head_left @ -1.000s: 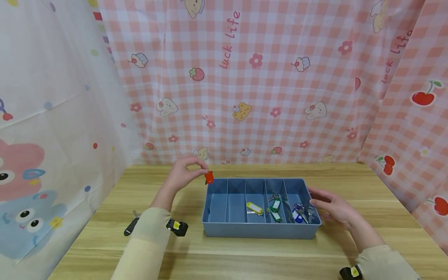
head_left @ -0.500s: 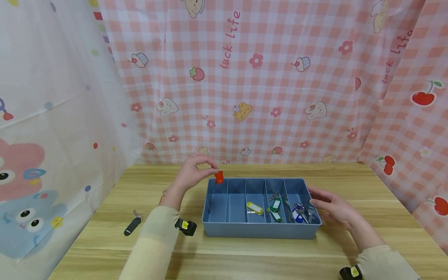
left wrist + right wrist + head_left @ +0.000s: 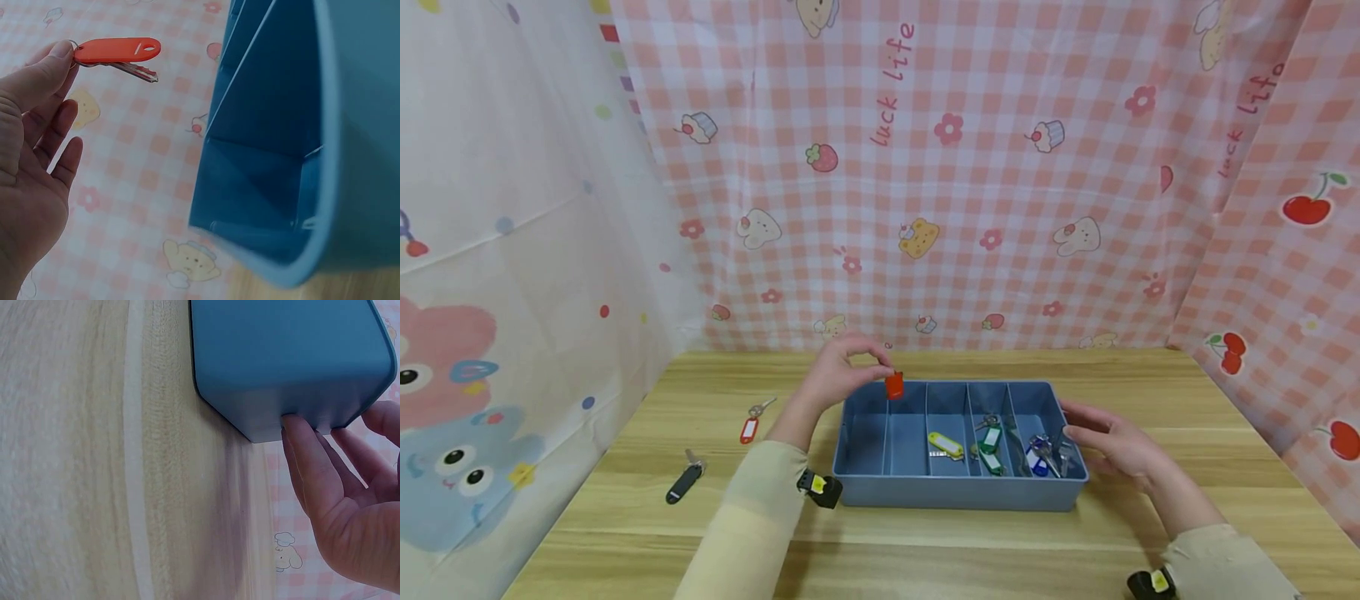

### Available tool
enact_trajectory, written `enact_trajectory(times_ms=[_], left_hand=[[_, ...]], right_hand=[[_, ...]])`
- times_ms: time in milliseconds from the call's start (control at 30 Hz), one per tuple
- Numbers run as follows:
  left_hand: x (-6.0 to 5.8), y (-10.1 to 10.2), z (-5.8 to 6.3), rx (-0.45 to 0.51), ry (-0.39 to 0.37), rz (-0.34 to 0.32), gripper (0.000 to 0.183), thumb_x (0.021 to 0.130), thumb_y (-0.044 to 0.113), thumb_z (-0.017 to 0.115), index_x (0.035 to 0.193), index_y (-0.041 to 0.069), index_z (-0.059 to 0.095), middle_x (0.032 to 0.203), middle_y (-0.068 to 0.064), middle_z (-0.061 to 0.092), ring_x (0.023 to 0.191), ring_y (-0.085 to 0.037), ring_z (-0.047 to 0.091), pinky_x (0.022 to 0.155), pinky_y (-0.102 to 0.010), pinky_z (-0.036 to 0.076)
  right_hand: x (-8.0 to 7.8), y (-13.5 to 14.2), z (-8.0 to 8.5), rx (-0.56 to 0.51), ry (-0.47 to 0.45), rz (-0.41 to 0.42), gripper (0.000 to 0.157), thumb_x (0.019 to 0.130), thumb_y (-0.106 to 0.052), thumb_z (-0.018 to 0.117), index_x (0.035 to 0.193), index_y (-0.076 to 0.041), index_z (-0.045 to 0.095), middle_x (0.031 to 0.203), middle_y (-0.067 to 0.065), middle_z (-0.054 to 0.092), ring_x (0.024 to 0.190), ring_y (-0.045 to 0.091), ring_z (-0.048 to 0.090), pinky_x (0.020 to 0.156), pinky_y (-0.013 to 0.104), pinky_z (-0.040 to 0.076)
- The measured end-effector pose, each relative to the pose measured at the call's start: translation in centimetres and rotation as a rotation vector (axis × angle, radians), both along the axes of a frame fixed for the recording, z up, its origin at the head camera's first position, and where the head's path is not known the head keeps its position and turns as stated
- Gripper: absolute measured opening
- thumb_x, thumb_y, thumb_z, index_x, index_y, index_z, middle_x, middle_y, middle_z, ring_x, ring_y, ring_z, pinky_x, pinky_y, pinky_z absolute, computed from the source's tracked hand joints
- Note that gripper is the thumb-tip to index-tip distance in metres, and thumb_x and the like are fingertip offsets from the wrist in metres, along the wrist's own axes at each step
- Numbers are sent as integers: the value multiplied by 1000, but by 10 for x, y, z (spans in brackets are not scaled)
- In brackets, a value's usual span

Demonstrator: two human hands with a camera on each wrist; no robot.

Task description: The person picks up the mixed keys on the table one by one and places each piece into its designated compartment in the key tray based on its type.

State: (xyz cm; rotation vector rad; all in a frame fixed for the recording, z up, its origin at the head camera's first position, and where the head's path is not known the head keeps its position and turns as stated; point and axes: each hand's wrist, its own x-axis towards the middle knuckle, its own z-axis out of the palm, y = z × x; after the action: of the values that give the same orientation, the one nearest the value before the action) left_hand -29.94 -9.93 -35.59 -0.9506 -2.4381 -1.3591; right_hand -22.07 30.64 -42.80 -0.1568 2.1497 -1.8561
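Note:
My left hand point(image 3: 850, 371) pinches a metal ring between thumb and fingertips. From that ring hang a red key tag point(image 3: 115, 50) and a metal key point(image 3: 140, 72). In the head view they hang over the back of the blue divided box point(image 3: 958, 492), near the divider between its two leftmost compartments. My right hand point(image 3: 1108, 442) rests against the box's right end. In the right wrist view its fingertips touch the outer end wall, and the thumb lies near the rim. A yellow key tag point(image 3: 945, 446), green key tags point(image 3: 991, 439) and blue key tags point(image 3: 1039, 462) lie in separate compartments.
Left of the box, a key with a red and white tag point(image 3: 749, 430) and a key with a black tag point(image 3: 685, 483) lie on the wooden table point(image 3: 925, 554). A checked cloth point(image 3: 947, 192) hangs behind the table.
My left hand has moved right with the red-tagged key, from the box's left back corner along its back. The red and white tag on the table came into view. My right hand stays put.

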Motion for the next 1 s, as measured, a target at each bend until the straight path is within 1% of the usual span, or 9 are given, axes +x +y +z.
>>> enact_trajectory(times_ms=[100, 200, 333, 467, 633, 733, 867, 1000], left_hand=[[0, 5, -2, -1, 0, -11, 4, 85, 11, 80, 87, 10, 76, 92, 4, 70, 101, -21, 53, 94, -50, 42], [0, 8, -4, -11, 16, -15, 5, 85, 12, 80, 87, 10, 76, 90, 6, 70, 102, -21, 53, 94, -48, 43], [1, 12, -5, -27, 36, -29, 5, 85, 13, 80, 87, 10, 76, 89, 6, 71, 105, -22, 53, 96, -47, 41], [0, 15, -7, -46, 34, -54, 5, 85, 12, 79, 88, 9, 76, 90, 6, 71, 104, -20, 54, 98, -47, 39], [-1, 17, -10, -78, -6, -83, 5, 86, 12, 78, 89, 8, 76, 94, 6, 69, 99, -19, 55, 96, -45, 42], [-2, 17, -11, -98, -44, -103, 5, 87, 13, 78, 89, 8, 75, 94, 4, 68, 98, -22, 55, 94, -44, 43], [-4, 17, -11, -121, -87, -161, 6, 87, 13, 77, 88, 7, 75, 92, 3, 70, 97, -22, 56, 97, -42, 43], [-7, 16, -12, -146, -110, -206, 6, 88, 11, 77, 89, 6, 75, 92, 3, 70, 96, -18, 56, 98, -42, 43]], right_hand=[[0, 0, 0, 4, 0, -1, 65, 101, -16, 58, 152, 7, 24, 152, 33, 29, 110, 11, 58, 94, 42, 50], [1, 0, 1, 5, -4, -4, 66, 101, -17, 58, 152, 7, 24, 152, 33, 28, 110, 11, 58, 95, 43, 50], [1, 0, 1, 7, -9, -6, 66, 102, -17, 58, 152, 6, 24, 152, 33, 28, 110, 11, 58, 95, 43, 50], [1, -1, 2, 6, -15, -13, 66, 101, -16, 58, 153, 6, 23, 152, 33, 28, 110, 12, 58, 94, 42, 50], [2, -2, 2, 11, -21, -24, 67, 101, -17, 59, 152, 6, 24, 152, 33, 27, 110, 13, 58, 94, 43, 51], [2, -3, 3, 12, -20, -24, 66, 101, -17, 59, 152, 6, 24, 152, 34, 27, 109, 13, 58, 93, 43, 51], [1, -3, 3, -4, -16, -20, 66, 101, -15, 59, 152, 7, 23, 152, 34, 27, 109, 13, 58, 92, 42, 52], [1, -2, 3, -2, -12, -20, 66, 101, -15, 59, 152, 7, 24, 152, 34, 26, 110, 12, 58, 93, 42, 51]])
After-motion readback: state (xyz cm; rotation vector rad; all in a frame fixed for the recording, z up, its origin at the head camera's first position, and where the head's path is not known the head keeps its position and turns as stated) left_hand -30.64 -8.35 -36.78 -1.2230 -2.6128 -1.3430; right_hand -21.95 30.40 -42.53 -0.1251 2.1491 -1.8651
